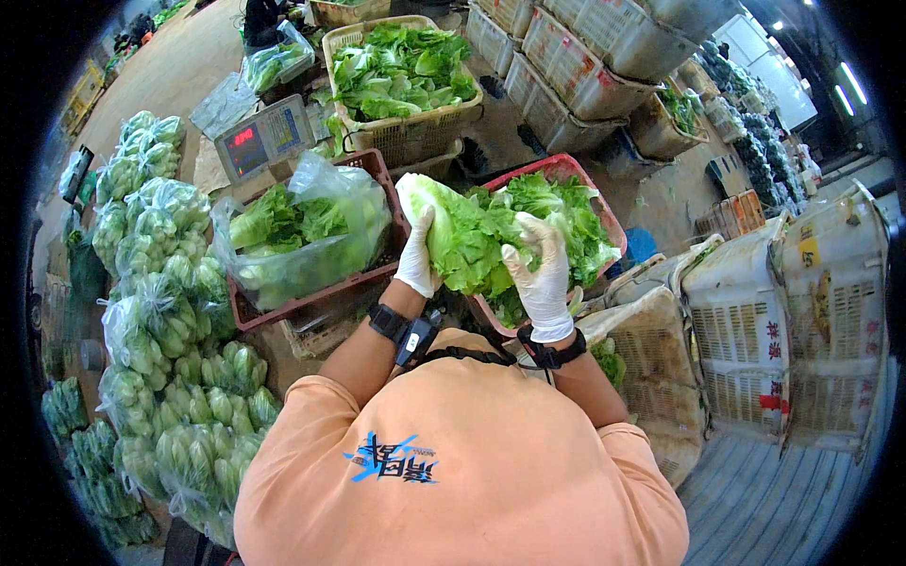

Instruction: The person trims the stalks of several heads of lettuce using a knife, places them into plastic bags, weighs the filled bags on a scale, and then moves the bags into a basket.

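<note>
My left hand (418, 255), in a white glove, grips a head of leafy lettuce (462, 231) near its pale stem end. The lettuce lies tilted, with its green leaves toward my right hand (542, 274). That hand, also gloved, has thumb and fingers apart beside the leaf tips; whether it touches them I cannot tell. Beneath both hands is a red crate (604, 212) of loose lettuce (566, 203). To the left, a clear plastic bag (311, 255) partly filled with lettuce sits open in a dark red crate (392, 193).
A digital scale (264, 140) stands beyond the bagged lettuce. Behind it is a cream crate (415, 129) heaped with greens. Bagged vegetables (156, 283) are piled along the left. Stacked white crates (576, 66) rise at the far right, and more crates (736, 330) stand close on my right.
</note>
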Motion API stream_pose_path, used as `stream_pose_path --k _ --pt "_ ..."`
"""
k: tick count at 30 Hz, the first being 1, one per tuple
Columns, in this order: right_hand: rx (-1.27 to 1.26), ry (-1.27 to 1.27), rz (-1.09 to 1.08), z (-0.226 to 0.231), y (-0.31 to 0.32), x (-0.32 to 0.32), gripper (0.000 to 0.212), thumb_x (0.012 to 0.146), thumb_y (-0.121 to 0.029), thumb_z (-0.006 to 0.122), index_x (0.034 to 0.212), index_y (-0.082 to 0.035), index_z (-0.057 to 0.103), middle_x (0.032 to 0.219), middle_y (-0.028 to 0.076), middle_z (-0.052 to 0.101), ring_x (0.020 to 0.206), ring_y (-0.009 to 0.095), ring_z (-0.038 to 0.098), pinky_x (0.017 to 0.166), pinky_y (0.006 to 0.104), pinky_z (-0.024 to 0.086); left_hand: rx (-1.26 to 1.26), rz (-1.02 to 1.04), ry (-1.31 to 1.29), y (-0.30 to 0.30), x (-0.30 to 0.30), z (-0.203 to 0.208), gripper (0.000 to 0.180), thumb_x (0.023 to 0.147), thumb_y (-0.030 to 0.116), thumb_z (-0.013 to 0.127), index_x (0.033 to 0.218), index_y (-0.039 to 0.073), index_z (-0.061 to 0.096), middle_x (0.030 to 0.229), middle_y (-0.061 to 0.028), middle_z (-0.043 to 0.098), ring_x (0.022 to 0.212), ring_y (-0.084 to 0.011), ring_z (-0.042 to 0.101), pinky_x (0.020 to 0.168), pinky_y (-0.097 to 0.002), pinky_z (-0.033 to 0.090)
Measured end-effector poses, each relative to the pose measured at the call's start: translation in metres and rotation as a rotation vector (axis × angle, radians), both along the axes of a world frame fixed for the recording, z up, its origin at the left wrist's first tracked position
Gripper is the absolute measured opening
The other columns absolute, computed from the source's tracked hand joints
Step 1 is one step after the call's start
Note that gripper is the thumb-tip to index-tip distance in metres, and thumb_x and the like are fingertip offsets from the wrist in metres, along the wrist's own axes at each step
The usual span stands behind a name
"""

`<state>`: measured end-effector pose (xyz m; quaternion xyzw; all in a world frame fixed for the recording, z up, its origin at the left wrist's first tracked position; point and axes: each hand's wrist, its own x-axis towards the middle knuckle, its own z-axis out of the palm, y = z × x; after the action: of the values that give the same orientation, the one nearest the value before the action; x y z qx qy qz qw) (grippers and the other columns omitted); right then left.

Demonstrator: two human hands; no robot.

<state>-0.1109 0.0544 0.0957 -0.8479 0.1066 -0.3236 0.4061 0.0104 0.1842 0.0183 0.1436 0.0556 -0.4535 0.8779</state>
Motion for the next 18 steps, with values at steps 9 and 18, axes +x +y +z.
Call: stream_pose_path --k 9,18 --pt "-0.562 0.113 0.082 0.005 0.034 0.016 0.057 0.07 -0.045 0.072 0.114 -0.012 0.056 0.113 0.013 0.05 0.106 0.031 0.049 0.09 0.0453 0.04 0.264 0.332 -0.241 0.0 -0.006 0.011 0.049 0.088 0.023 0.06 0.13 0.013 0.038 0.117 -0.0088 0.053 0.105 -0.0244 0.054 0.088 -0.0394 0.048" --pt "0.935 0.299 0.397 -0.041 0.03 0.018 0.071 0.079 -0.004 0.058 0.14 -0.006 0.022 0.127 0.014 0.044 0.114 0.025 0.049 0.095 0.037 0.044 0.237 0.059 -0.612 0.063 0.001 0.039 0.096 0.083 0.031 0.066 0.147 0.016 -0.003 0.143 -0.0129 0.031 0.123 -0.0239 0.039 0.105 -0.0392 0.029"
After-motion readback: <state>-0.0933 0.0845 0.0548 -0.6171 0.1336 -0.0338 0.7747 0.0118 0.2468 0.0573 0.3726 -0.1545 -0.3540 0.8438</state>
